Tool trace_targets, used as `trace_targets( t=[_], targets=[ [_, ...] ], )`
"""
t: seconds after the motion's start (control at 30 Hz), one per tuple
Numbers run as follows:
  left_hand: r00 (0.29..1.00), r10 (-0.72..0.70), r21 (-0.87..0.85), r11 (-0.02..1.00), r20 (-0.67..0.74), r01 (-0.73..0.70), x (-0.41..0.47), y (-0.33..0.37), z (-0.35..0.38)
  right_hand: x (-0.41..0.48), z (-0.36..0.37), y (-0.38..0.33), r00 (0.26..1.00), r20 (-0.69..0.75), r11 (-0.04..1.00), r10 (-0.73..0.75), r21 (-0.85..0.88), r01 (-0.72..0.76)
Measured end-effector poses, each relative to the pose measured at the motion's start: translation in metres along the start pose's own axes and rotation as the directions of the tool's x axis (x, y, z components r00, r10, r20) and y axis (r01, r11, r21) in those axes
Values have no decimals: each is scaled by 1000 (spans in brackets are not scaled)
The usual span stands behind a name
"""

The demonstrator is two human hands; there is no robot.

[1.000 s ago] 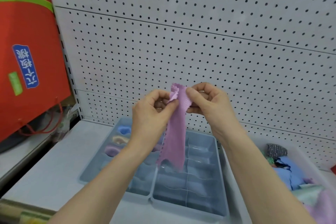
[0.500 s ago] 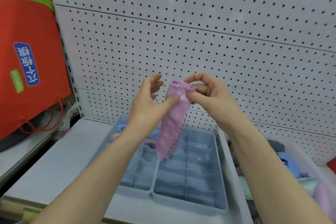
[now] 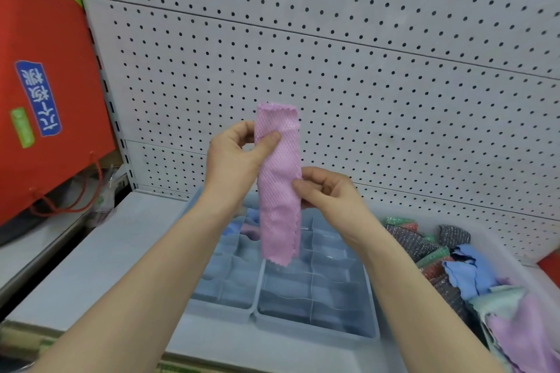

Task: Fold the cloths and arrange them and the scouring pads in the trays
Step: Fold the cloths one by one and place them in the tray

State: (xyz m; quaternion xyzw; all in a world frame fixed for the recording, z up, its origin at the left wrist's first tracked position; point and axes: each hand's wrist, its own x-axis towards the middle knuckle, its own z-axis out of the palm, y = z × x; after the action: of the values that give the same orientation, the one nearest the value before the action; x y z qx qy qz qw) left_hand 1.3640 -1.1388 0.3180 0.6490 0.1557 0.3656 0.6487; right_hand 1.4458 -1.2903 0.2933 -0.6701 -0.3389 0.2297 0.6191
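Observation:
I hold a pink cloth folded into a long narrow strip, upright above the trays. My left hand pinches it near the top with the thumb on its front. My right hand grips its right edge at mid-height. Below stand two grey-blue divided trays side by side; the left one holds folded cloths in its far compartments. To the right a clear bin holds loose blue and purple cloths and glittery scouring pads.
A white pegboard wall rises just behind the trays. A red bag with a blue label hangs at the left above a lower shelf. The grey shelf surface stretches left of the trays.
The cloth went from a loose hanging piece pinched at its top by both hands to a flat narrow strip. My right hand slid down to its middle; my left stays near the top.

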Motion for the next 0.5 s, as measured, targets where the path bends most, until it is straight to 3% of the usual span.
trace_targets(
  t=[0.17,0.3,0.4,0.5],
  targets=[
    [1000,21,11,1000,-16,-20,2,-2,1,3,4,0,995,-80,995,-64,-78,57],
    [1000,-7,-42,999,-23,6,3,-2,-2,3,-1,-6,998,-47,999,-50,-6,50],
    [978,-193,-96,975,81,201,0,-6,-4,4,-3,-5,998,-49,999,-41,-13,40],
    [848,-423,-89,877,320,472,-11,-17,-8,4,-5,-2,990,-133,995,39,98,-26]
  ],
)
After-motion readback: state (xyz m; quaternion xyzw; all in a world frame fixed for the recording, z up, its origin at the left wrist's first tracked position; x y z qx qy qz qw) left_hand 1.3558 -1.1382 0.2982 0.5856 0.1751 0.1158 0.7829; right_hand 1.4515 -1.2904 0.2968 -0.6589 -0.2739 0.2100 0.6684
